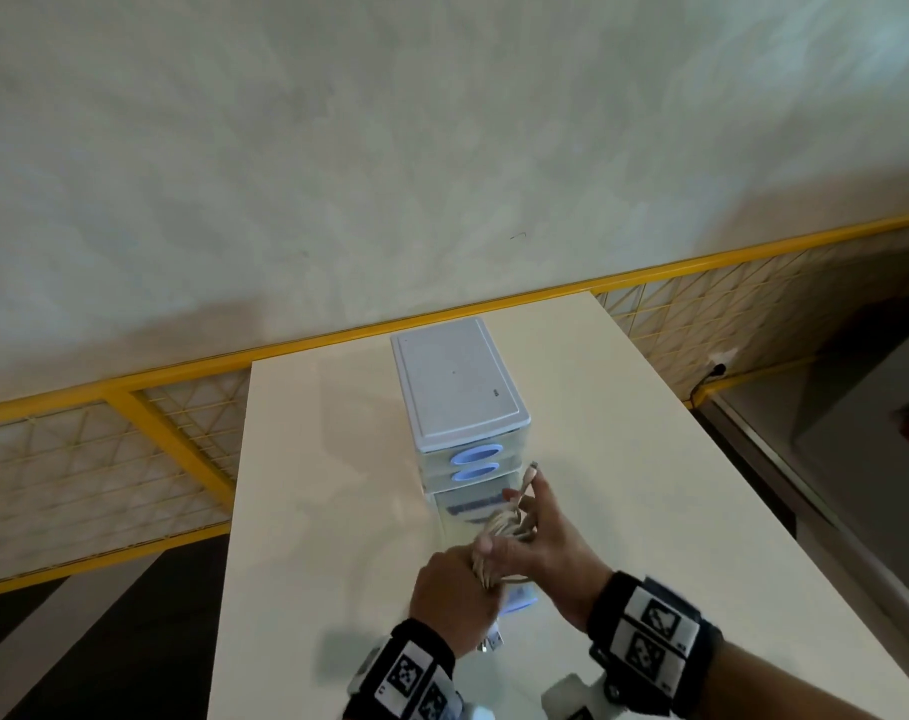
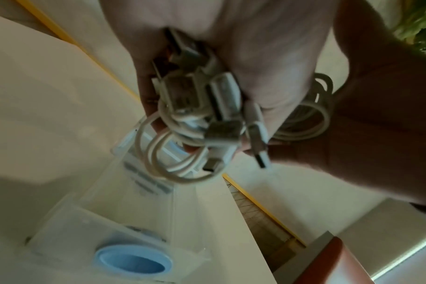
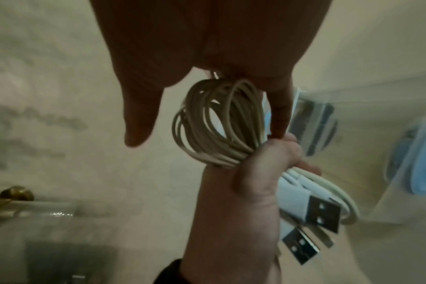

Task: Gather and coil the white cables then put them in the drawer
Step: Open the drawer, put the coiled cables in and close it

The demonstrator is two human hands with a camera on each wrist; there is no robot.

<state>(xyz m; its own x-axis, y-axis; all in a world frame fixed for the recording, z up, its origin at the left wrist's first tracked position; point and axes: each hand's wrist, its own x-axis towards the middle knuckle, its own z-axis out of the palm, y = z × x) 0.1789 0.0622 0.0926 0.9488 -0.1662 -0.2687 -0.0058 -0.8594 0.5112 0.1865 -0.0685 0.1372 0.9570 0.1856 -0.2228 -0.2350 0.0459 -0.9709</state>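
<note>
Several white cables are wound into one coil and held above the open bottom drawer of a small white drawer unit. My left hand grips the bundle low down, with USB plugs sticking out under the fist. My right hand holds the upper loops; one cable end pokes up past its fingers. In the left wrist view the clear drawer with its blue handle lies right beneath the cables. The hands cover most of the drawer in the head view.
The unit stands mid-table on a cream tabletop, its two upper drawers closed. Bare tabletop lies to both sides. A yellow railing with wire mesh runs behind the table in front of a pale wall. Dark floor drops off at the left and right edges.
</note>
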